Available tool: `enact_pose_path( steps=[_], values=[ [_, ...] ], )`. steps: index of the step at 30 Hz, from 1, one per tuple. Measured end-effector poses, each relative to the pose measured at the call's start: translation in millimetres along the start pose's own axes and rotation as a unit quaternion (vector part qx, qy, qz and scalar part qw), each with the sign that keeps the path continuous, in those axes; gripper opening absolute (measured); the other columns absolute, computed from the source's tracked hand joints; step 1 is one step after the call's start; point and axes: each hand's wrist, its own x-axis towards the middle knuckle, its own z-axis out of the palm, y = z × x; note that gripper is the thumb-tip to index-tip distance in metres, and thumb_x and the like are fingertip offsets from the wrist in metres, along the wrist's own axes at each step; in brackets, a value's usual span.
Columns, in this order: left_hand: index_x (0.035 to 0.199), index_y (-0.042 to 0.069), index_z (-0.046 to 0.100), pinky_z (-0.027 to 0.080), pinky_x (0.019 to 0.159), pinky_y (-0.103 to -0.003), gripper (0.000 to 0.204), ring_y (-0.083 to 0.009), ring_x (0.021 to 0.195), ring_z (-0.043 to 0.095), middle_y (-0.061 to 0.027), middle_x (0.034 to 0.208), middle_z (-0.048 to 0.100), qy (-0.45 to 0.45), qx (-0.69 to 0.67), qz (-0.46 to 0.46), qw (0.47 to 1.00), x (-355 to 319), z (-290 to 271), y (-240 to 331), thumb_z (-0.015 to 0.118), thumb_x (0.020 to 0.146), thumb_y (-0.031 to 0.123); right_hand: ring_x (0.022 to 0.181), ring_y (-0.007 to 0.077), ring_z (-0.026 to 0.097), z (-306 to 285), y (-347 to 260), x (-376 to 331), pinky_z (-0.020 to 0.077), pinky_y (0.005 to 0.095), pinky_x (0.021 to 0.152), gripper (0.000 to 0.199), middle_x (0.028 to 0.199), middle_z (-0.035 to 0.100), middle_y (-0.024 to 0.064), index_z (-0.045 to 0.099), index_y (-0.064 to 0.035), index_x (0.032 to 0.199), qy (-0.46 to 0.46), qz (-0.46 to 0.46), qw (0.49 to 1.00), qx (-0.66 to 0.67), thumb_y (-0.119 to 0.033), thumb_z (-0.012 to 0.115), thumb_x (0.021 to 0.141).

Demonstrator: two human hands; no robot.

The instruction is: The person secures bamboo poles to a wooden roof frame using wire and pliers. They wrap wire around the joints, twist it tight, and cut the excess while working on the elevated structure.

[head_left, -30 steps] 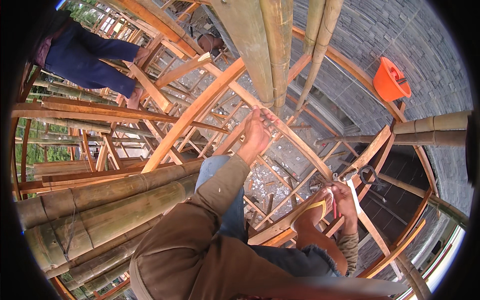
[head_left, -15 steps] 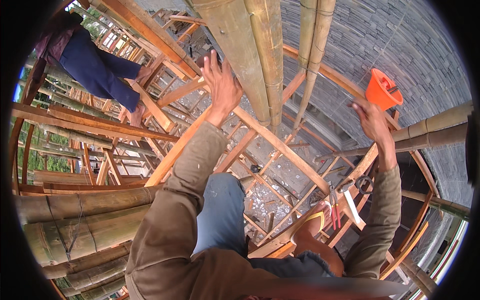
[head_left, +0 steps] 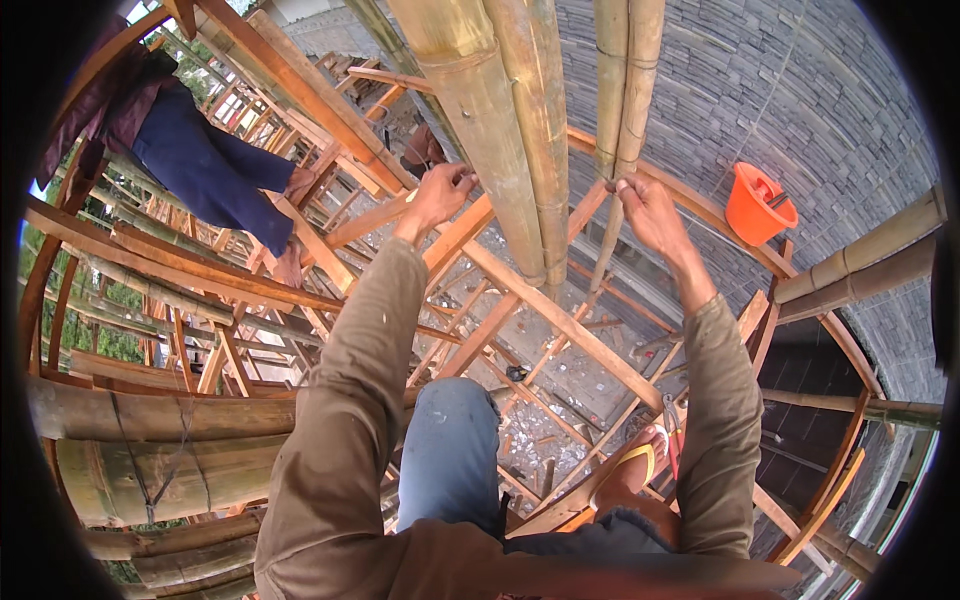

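My left hand (head_left: 437, 205) is closed, fingertips curled together, just left of the thick bamboo poles (head_left: 478, 110). Anything between those fingers is too small to make out. On the other side, my right hand (head_left: 655, 222) pinches at the front of a thinner pair of upright bamboo poles (head_left: 622, 90). Whether it grips the poles or a thin piece beside them, I cannot tell. A squared timber beam (head_left: 575, 318) runs slantwise below both hands.
An orange bucket (head_left: 762, 212) hangs by a grey stone-patterned wall (head_left: 720, 70). Pliers (head_left: 672, 440) with red handles are beside my sandalled foot (head_left: 630, 468). A person in navy trousers (head_left: 200, 150) stands on timbers at left. Rubble-strewn ground (head_left: 530, 440) shows far below; stacked bamboo (head_left: 170, 480) lies lower left.
My right hand has moved left, from near the bucket to the thin bamboo poles. My left hand has come off the thick pole's side and its spread fingers have curled closed.
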Motion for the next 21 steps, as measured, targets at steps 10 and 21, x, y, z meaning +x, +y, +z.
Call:
enact_pose_path(
  steps=[10, 21],
  values=[
    [0.126, -0.012, 0.055, 0.058, 0.077, -0.033, 0.029, -0.0216, 0.087, 0.065, -0.0133, 0.105, 0.063, -0.031, -0.641, -0.196, 0.742, -101.3, 35.5, 51.5, 0.054, 0.103, 0.006, 0.076, 0.0093, 0.055, 69.2, -26.0, -32.2, 0.0449, 0.0256, 0.065, 0.025, 0.086, 0.065, -0.0009, 0.07, 0.0001, 0.114, -0.081, 0.176, 0.924, 0.329, -0.016, 0.061, 0.098],
    [0.119, 0.003, 0.065, 0.056, 0.09, -0.043, 0.029, -0.025, 0.105, 0.066, -0.0081, 0.104, 0.067, -0.124, -0.724, -0.229, 0.639, -106.5, 23.4, 54.0, 0.067, 0.099, 0.023, 0.078, 0.0157, 0.067, 114.7, -33.2, -23.9, 0.0586, 0.0275, 0.07, 0.016, 0.092, 0.068, 0.0087, 0.061, 0.0014, 0.105, -0.034, 0.194, 0.88, 0.432, -0.007, 0.069, 0.094]
  ],
)
